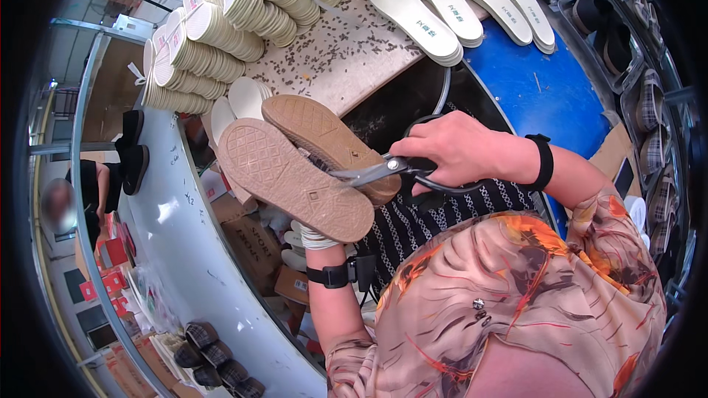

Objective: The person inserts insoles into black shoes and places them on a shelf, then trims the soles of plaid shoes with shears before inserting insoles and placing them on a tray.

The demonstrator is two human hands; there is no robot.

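Note:
A pair of shoes with brown patterned rubber soles is held up in front of me, soles facing me. The nearer sole [295,177] overlaps the farther sole [321,131]. My left hand [324,255] holds the pair from behind; its fingers are hidden by the soles, and only the wrist, wrapped in pale bands, shows below them. In my right hand [451,149] is a pair of dark-handled scissors [394,165], fingers closed round the handles. The blades reach to the gap between the two soles, near the toe or heel end; their tips are partly lost against the soles.
Stacked cream insoles [214,29] line the back left of a board [324,51] strewn with small dark scraps. More insoles [424,15] lie at the back, beside a blue surface [523,74]. Shoes [619,37] fill a right-hand rack. Another person [96,191] is at far left.

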